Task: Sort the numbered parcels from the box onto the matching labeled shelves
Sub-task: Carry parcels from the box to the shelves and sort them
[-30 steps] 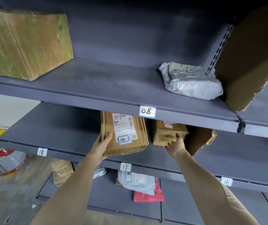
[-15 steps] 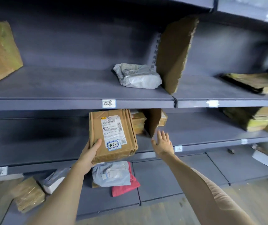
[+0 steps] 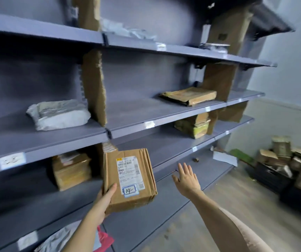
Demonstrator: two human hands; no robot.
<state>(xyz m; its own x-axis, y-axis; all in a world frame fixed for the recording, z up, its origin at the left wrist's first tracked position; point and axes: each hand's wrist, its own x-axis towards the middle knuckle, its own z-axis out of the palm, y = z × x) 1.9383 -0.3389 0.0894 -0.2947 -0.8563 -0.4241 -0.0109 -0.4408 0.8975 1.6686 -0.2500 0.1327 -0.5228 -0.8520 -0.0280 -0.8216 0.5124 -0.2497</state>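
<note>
Left hand [image 3: 104, 202] grips parcel 14 [image 3: 128, 179] by one lower corner, right hand [image 3: 187, 177] released; it could tip, and blurred shelf labels [image 3: 12, 160] risk misfiling

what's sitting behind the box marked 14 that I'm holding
Behind the box marked 14, gripped by the left hand, a cardboard divider shows above it; the shelf space directly behind is covered.

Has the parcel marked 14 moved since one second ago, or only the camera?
Yes. The parcel marked 14, gripped by the left hand, came out of its shelf bay toward the person, past the front edge.
</note>
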